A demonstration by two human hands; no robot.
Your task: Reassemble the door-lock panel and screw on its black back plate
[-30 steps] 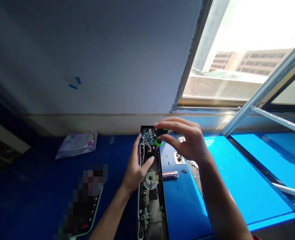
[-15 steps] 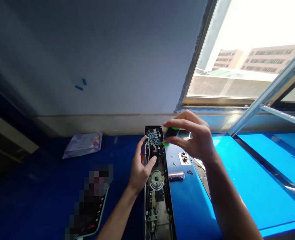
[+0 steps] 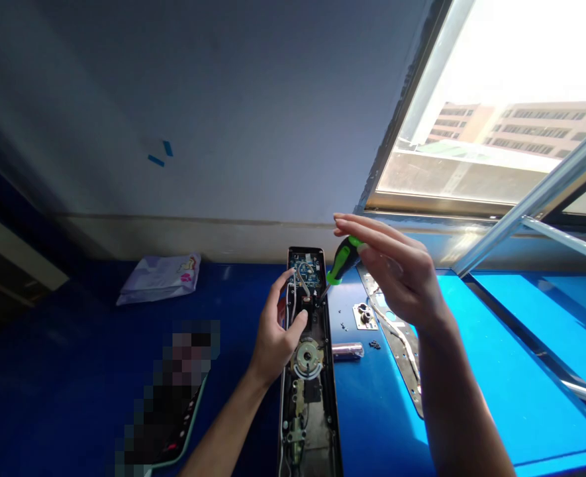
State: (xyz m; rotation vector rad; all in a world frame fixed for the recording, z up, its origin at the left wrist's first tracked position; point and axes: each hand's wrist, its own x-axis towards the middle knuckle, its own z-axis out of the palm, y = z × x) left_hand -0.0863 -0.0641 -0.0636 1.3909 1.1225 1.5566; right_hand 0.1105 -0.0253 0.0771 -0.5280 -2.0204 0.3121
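Observation:
A long, narrow black casing [image 3: 317, 397], which looks like an electronic door lock body, lies lengthwise before me. It holds a blue circuit board [image 3: 306, 268], white wires and a round metal disc [image 3: 307, 358]. My left hand [image 3: 280, 331] steadies the casing, fingers at its left edge and thumb over the inside. In my right hand [image 3: 399, 275] is a green and black screwdriver [image 3: 343, 260], tilted, its handle between the thumb and the outstretched fingers. The screwdriver's shaft points into the casing near its right edge, below the board; the tip's exact contact is hidden.
Right of the casing lie a square metal part [image 3: 365, 317], small dark screws [image 3: 375, 345], a wrapped cylinder [image 3: 347, 351] and a dark plate [image 3: 406, 358] with a white cable. At left are a phone [image 3: 183, 417] and a lilac packet [image 3: 161, 278]. A metal frame [image 3: 516, 205] stands right.
My right hand's fingers have straightened and its thumb has slid back along the screwdriver, whose handle now shows more and leans further right. My left hand keeps its place on the casing.

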